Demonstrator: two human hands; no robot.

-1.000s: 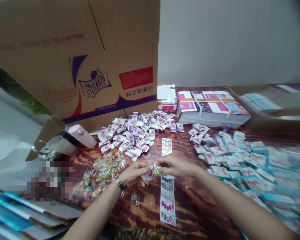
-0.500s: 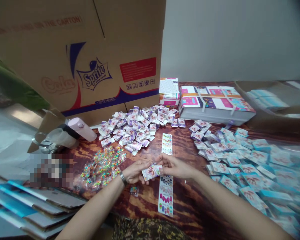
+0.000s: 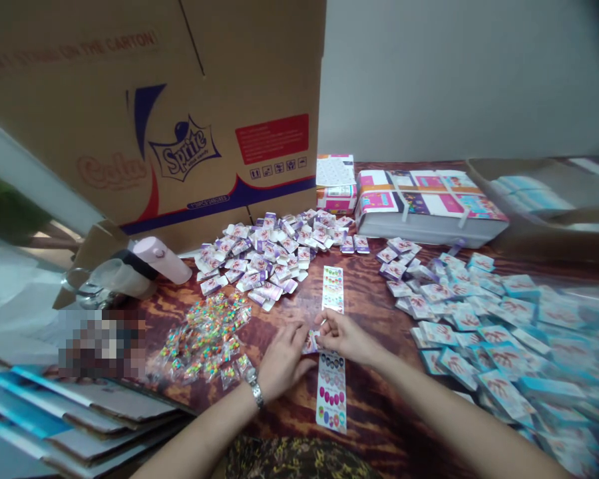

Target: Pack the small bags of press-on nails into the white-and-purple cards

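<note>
My left hand (image 3: pixel 285 356), a metal watch at its wrist, is turned palm down with its fingers and thumb around the left part of a small printed box (image 3: pixel 310 342). At the box's right end, my right hand (image 3: pixel 340 332) has thumb and fingers pinched together. Most of the box is hidden by my fingers. Beneath my right hand runs a long sticker strip (image 3: pixel 332 399) with coloured nail designs, lying on the table. To the left of my left hand are small clear packets of colourful candy (image 3: pixel 207 329).
A heap of purple-and-white boxes (image 3: pixel 259 256) lies before a large carton (image 3: pixel 190 199). Blue-and-white boxes (image 3: pixel 504 349) spread across the right. Behind stand a strapped stack of printed sheets (image 3: pixel 429 206) and an open carton (image 3: pixel 534 236). A pink bottle (image 3: pixel 164 261) leans at left.
My left hand has rolled from palm up to palm down over the box, which now shows less. My right hand stays at its right end. The lone candy packet is now out of sight.
</note>
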